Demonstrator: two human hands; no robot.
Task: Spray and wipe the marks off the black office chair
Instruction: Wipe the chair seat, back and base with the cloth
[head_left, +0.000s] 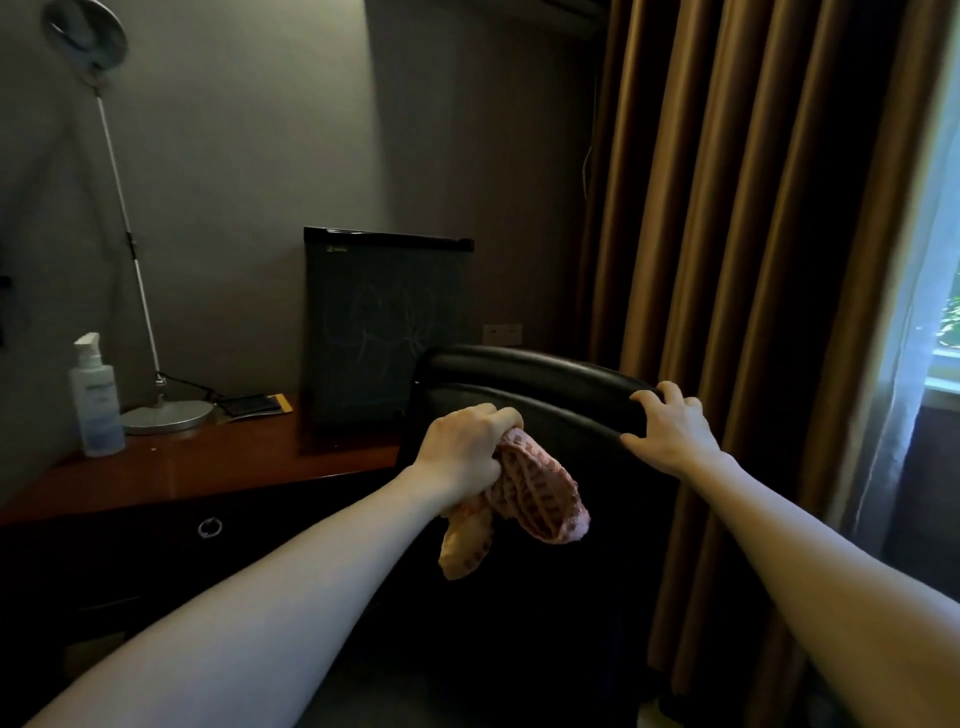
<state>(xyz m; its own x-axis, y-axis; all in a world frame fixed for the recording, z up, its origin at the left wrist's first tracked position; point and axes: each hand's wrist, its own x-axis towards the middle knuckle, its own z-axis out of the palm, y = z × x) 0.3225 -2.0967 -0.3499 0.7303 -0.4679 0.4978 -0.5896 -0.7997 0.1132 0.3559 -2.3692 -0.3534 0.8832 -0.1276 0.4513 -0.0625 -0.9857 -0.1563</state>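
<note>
The black office chair stands in front of me with its padded back facing me. My left hand is shut on a pink and orange waffle cloth and presses it against the chair back just under the top edge; the cloth's loose end hangs down. My right hand grips the chair's top right edge, fingers over the rim. A white spray bottle stands upright on the wooden desk at the far left, out of both hands' reach.
A silver desk lamp stands beside the bottle. A small black fridge sits behind the chair against the wall. Brown curtains hang at the right beside a bright window. The desk drawer has a ring pull.
</note>
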